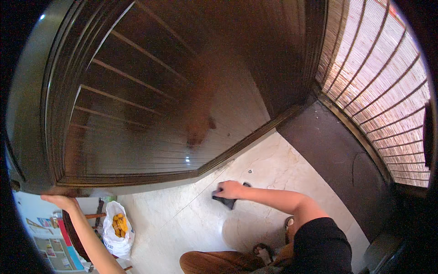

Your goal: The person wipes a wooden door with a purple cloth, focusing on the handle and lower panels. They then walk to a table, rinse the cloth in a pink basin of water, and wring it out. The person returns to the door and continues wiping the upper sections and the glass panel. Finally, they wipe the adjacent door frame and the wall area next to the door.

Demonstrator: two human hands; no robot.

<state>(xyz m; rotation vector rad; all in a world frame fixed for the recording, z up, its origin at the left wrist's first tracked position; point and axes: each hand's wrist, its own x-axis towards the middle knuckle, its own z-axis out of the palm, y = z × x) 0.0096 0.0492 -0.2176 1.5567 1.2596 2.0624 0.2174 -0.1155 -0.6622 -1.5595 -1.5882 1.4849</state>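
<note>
A dark wooden door (226, 85) with a glossy panel fills the upper part of the view. At its lower left corner, my left hand (63, 202) touches the edge; whether the fingers grip it is hard to see. My right hand (230, 190) is shut on a dark cloth (226, 201), which hangs slightly blurred from my fingers above the pale marble-look floor (184, 212). Reflections, including an arm shape, show on the panel.
A white plastic bag (114, 245) of yellow-orange items (119, 224) stands beside a dark wooden chair (77, 233). A small round metal fitting (250, 171) lies in the floor. To the right are a dark floor slab (337, 161) and a slatted blind (373, 85).
</note>
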